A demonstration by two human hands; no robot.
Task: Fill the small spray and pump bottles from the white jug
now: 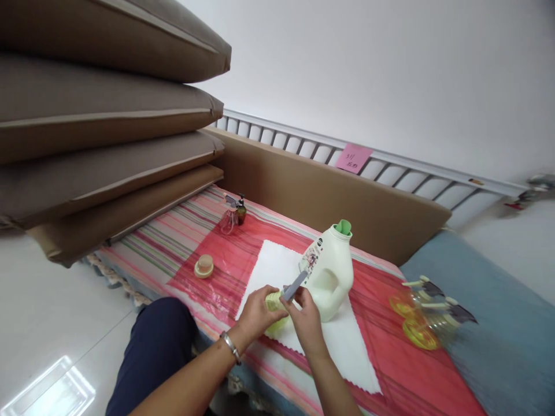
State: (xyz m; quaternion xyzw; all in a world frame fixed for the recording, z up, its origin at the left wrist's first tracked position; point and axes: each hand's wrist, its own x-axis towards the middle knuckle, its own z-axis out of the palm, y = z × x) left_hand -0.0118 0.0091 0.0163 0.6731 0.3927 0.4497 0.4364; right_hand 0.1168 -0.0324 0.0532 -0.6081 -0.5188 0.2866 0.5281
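Near the front edge of the white cloth, my left hand (pixel 256 315) is wrapped round a small clear bottle (pixel 277 328) with yellow-green liquid in it. My right hand (pixel 307 320) is closed on a grey spray head (pixel 295 285) at the bottle's top; whether it is screwed on cannot be seen. Just behind my right hand stands a large pale green jug (pixel 340 254), upright, with a handle and an open mouth showing a green inner spout (pixel 344 227). My fingers hide much of the small bottle.
A round cream cap (pixel 203 266) lies to the left. Behind it stand a clear pink spray bottle (pixel 229 219) and a dark bottle (pixel 241 211). Two spray bottles with yellow liquid (pixel 420 335) stand right. Stacked cushions (pixel 108 110) overhang the left side; a brown panel (pixel 303 185) borders the back.
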